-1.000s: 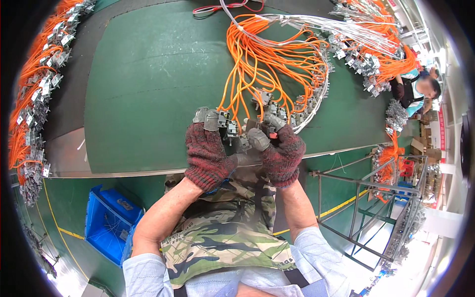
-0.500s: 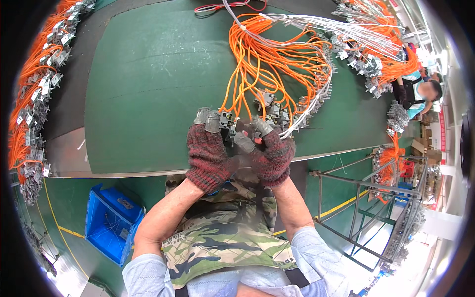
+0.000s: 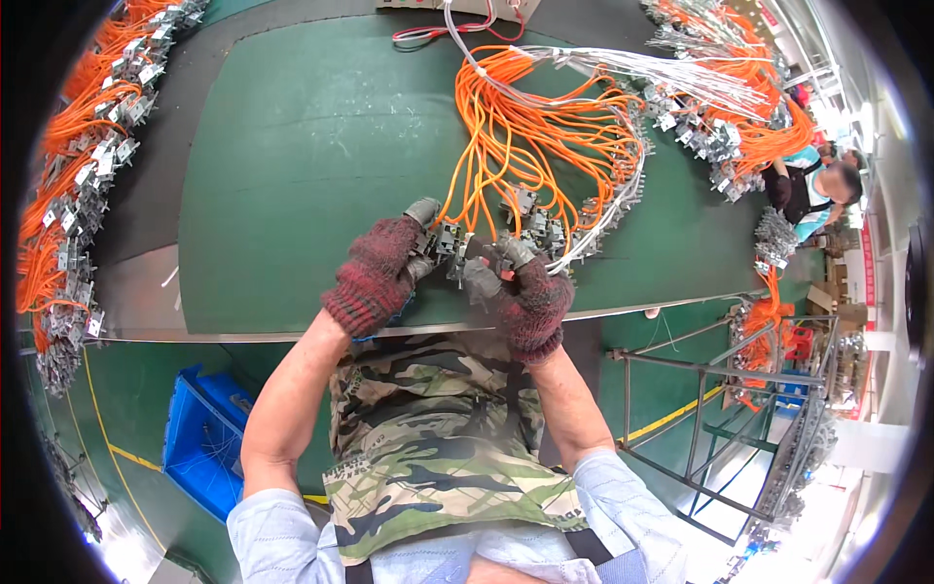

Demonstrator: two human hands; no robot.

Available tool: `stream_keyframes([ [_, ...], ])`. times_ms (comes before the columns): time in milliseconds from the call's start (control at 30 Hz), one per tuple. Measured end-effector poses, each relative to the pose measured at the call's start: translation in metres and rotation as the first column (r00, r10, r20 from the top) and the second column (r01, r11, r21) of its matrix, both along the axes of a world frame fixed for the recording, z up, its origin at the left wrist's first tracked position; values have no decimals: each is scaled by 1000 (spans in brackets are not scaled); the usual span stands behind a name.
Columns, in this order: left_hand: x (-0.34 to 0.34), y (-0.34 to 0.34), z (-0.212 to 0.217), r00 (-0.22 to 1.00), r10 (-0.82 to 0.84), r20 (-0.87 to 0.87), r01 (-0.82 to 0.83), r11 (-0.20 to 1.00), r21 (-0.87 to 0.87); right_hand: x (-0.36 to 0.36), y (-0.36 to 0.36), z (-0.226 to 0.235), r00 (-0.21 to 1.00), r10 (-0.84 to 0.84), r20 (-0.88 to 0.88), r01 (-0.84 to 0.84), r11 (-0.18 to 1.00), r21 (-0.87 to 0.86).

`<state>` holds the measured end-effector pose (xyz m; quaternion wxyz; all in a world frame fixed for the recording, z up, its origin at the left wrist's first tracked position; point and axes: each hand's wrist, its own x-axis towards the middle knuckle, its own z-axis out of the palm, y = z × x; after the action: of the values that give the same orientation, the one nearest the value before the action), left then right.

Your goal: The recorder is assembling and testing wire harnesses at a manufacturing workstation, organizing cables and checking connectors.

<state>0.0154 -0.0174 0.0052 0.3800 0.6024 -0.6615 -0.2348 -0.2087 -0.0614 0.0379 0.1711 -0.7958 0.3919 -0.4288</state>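
Observation:
Both hands wear dark red and grey knitted gloves with grey-wrapped fingertips. My left hand (image 3: 375, 268) reaches to the left end of a row of small grey connectors (image 3: 449, 241), its thumb and fingertips closed around the end one. My right hand (image 3: 533, 297) is closed beside the same row, around a dark piece with a red part (image 3: 507, 275); its kind is hidden by the fingers and blur. Orange cables (image 3: 486, 127) run from the connectors in a looped bundle. A white wire bundle (image 3: 623, 200) curves along the bundle's right side.
The green tabletop (image 3: 302, 146) has its front edge near my waist. Piles of orange cables with connectors lie left (image 3: 83, 195) and far right (image 3: 715, 146). A blue bin (image 3: 199, 443) and a metal frame rack (image 3: 696, 419) stand below. A co-worker (image 3: 812, 195) is at right.
My left hand has shifted left and turned, its fingertips now at the side of the end connector. My right hand stays almost in place. The view has shifted slightly.

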Motion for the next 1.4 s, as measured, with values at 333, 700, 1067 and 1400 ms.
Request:
stream_keyframes([
  [333, -21, 3, -13, 986, 166, 3, -164, 975, -149, 1, 2, 14, 992, 5, -122, 5, 997, 76],
  [700, -27, 3, -26, 977, 210, -29, -211, 946, -245, 17, 1, 12, 1000, -2, -18, 7, 953, 303],
  [1067, -30, 3, -24, 975, 210, -67, -220, 947, -234, 22, 3, 5, 999, -48, 12, 45, 981, 188],
  [1400, -26, 6, -16, 981, 195, -21, -195, 957, -213, 26, 0, 10, 999, 26, -22, -22, 988, 155],
])
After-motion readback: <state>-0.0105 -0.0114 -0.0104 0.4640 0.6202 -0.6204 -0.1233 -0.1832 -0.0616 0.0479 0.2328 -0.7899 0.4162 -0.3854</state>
